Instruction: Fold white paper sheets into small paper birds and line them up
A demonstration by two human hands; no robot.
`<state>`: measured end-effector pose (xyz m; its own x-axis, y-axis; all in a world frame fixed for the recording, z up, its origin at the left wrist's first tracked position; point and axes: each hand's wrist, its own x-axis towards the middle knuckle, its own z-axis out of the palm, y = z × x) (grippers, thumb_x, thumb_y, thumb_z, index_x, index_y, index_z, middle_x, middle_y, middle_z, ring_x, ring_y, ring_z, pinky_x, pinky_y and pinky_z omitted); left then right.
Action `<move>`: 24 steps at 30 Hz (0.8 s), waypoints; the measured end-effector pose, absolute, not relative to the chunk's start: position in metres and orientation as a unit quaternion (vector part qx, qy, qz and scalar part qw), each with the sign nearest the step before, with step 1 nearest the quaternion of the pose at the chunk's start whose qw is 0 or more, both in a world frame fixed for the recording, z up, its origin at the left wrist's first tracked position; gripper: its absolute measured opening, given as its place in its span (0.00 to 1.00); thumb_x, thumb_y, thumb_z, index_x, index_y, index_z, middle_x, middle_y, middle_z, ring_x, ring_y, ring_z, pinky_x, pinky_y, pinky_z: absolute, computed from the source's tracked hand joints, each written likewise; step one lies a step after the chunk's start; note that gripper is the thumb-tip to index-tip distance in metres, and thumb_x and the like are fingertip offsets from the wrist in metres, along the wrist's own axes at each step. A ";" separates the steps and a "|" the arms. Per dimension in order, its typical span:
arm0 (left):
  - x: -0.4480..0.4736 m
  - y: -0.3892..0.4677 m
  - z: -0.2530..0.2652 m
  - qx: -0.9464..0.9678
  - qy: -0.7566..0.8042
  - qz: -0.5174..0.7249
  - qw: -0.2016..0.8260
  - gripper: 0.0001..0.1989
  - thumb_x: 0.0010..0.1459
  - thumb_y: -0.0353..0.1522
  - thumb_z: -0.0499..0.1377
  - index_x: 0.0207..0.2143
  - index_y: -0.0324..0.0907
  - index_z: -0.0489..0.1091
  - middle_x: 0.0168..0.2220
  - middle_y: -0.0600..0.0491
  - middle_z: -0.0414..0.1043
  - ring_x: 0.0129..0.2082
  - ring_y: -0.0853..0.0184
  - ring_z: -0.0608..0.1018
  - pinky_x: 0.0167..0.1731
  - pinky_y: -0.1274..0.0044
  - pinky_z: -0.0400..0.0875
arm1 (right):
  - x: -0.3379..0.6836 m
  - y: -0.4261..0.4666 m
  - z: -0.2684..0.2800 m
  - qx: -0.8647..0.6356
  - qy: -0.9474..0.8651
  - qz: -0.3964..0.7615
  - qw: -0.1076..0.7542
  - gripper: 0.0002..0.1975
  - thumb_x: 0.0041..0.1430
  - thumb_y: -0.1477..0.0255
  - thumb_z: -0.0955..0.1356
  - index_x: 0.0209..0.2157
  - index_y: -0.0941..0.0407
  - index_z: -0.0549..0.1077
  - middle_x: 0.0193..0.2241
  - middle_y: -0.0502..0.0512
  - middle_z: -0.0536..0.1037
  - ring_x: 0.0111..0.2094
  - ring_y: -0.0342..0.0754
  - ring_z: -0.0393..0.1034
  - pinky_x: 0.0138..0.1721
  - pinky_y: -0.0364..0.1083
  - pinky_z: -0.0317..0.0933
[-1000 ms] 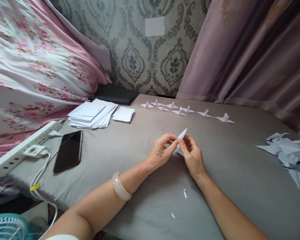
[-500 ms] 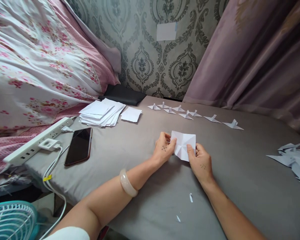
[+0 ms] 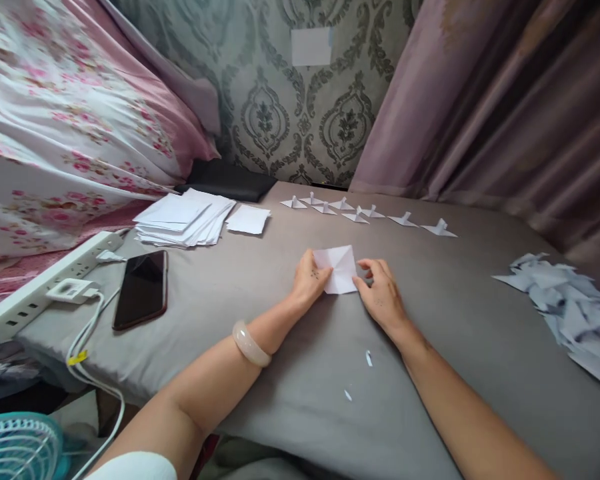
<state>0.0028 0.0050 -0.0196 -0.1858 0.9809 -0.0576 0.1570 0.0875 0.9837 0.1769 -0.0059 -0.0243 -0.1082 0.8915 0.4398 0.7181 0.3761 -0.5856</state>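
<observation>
- Left hand [image 3: 310, 279] slants inward, pinching creased paper [image 3: 342, 272], thumb on top.
- Between the hands, the paper is roughly square, axes near equal, upper edge toward the patterned wall [image 3: 305, 127].
- Right hand [image 3: 384, 297] angles inward, thumb at the paper's edge; I cannot tell whether it grips.

Pinches a creased white paper square [image 3: 341, 265] in the left hand [image 3: 310, 279]; holds the right hand [image 3: 381, 293], with thumb and forefinger parted, at its right edge. Has folded paper pieces [image 3: 439, 229] ahead, a phone [image 3: 141, 291] at left, a paper heap [image 3: 573, 303] at right.
</observation>
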 end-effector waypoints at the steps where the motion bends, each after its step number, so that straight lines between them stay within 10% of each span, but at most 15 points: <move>1: 0.001 0.004 -0.019 0.501 0.622 0.466 0.381 0.13 0.44 0.30 0.63 0.31 0.41 0.62 0.32 0.52 0.68 0.35 0.63 0.71 0.35 0.75 0.65 | 0.177 -0.008 -0.023 -0.518 -0.765 0.113 0.367 0.11 0.56 0.74 0.64 0.42 0.56 0.72 0.39 0.58 0.73 0.39 0.49 0.68 0.42 0.50 0.64; 13: -0.009 -0.006 -0.007 0.675 0.632 0.347 0.158 0.39 0.47 0.30 0.63 0.60 0.34 0.51 0.56 0.34 0.57 0.56 0.48 0.62 0.51 0.62 0.58 | 0.185 -0.026 -0.014 -0.458 -0.857 0.093 0.216 0.17 0.59 0.80 0.59 0.44 0.55 0.74 0.44 0.57 0.74 0.44 0.50 0.65 0.47 0.50 0.62; 18: -0.021 -0.024 0.006 0.880 0.421 0.213 0.052 0.11 0.62 0.30 0.50 0.42 0.43 0.71 0.47 0.46 0.72 0.52 0.57 0.67 0.55 0.62 0.49 | 0.189 -0.029 -0.007 -0.447 -0.868 0.094 0.195 0.17 0.60 0.80 0.59 0.44 0.54 0.75 0.44 0.56 0.74 0.44 0.49 0.65 0.46 0.49 0.61; 24: -0.028 -0.029 0.004 0.920 0.365 0.139 0.008 0.13 0.64 0.38 0.50 0.44 0.41 0.70 0.44 0.47 0.74 0.45 0.61 0.73 0.50 0.69 0.54 | 0.182 -0.031 -0.006 -0.480 -0.854 0.065 0.189 0.16 0.58 0.79 0.61 0.43 0.53 0.75 0.42 0.56 0.73 0.43 0.50 0.65 0.43 0.48 0.61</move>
<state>-0.0281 -0.0285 0.0039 0.6946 0.6747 0.2495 0.6705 -0.7329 0.1153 0.1818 -0.0312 -0.0061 -0.4684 0.8439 0.2616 0.7950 0.5318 -0.2919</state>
